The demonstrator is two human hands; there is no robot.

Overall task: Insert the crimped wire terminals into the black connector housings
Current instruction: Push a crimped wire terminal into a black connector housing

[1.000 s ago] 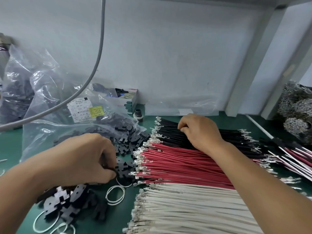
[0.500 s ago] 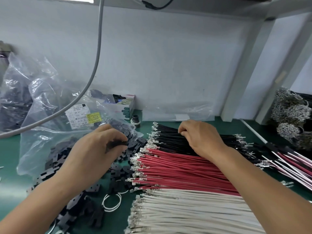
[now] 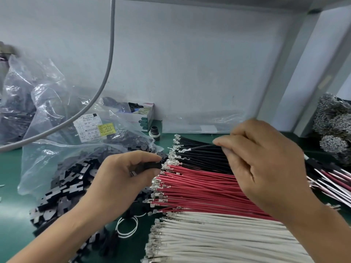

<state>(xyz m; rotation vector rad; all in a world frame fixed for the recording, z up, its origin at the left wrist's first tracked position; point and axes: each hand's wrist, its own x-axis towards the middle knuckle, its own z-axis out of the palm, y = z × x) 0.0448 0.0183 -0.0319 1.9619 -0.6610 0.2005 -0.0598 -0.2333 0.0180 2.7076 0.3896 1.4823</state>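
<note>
Black wire (image 3: 201,147), terminal (image 3: 187,150) near housing (image 3: 154,165)

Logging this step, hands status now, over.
Left hand pinches a black housing. Right hand pinches one black wire, terminal short of housing. Nothing between.

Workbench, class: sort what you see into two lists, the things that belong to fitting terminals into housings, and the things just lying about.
In the job:
- left hand gripping a black housing
- right hand pinching a black wire
- red wires
- white wires
- loose housings

Lying about:
- plastic bag
- small box
- grey cable
- white ring
</note>
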